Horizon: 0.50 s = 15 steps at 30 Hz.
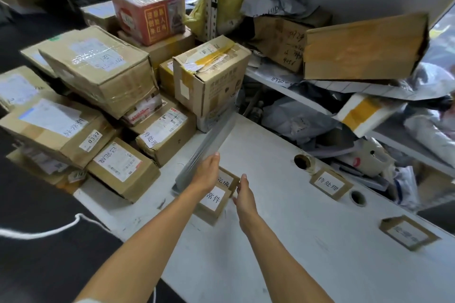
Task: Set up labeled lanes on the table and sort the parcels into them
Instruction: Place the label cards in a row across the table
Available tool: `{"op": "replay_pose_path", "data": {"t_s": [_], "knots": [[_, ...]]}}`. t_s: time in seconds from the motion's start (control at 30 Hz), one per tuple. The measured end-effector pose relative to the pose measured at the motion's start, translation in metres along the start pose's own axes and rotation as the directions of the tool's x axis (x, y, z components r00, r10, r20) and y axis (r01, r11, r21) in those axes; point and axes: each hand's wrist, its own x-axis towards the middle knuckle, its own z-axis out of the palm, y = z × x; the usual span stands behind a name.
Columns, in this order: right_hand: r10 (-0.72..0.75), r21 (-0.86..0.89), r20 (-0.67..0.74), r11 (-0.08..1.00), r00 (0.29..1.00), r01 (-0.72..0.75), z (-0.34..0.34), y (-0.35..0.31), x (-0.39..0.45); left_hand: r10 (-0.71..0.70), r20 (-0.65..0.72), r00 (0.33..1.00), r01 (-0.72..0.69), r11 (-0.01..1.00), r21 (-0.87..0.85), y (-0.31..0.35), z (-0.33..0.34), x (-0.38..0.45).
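Observation:
My left hand (206, 172) grips a long flat grey panel (216, 135) that stands tilted on the white table (283, 241), leaning towards the parcel pile. My right hand (242, 192) is right beside it, against the right edge of two overlapping cardboard label cards (214, 204); its fingers are hidden, so a grip cannot be told. Two more label cards lie along the table's far edge, one in the middle (330, 186) and one at the right (408, 232). Several taped cardboard parcels (103, 69) are piled on the table's left end, some with handwritten labels.
A metal shelf (275, 76) behind the table is crammed with grey mailer bags and boxes; one long box (364, 47) juts out over it. Two round cable holes (302, 161) sit by the far edge. A white cord (49, 229) lies on the dark floor at left.

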Motion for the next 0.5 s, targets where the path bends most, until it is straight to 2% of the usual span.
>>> {"op": "replay_pose_path", "data": {"t_s": [0.17, 0.4, 0.5], "knots": [[-0.060, 0.034, -0.029, 0.998, 0.998, 0.061, -0.006, -0.010, 0.003, -0.019, 0.025, 1.000, 0.021, 0.997, -0.080, 0.002, -0.001, 0.003], [-0.214, 0.096, -0.102, 0.970, 0.972, 0.223, -0.063, -0.028, -0.016, 0.106, 0.030, 0.994, -0.095, 0.962, -0.254, 0.045, 0.034, -0.019], [-0.264, 0.120, -0.132, 0.952, 0.955, 0.280, -0.103, -0.026, -0.026, 0.151, 0.070, 0.986, -0.131, 0.963, -0.236, 0.057, 0.073, -0.040]]}}
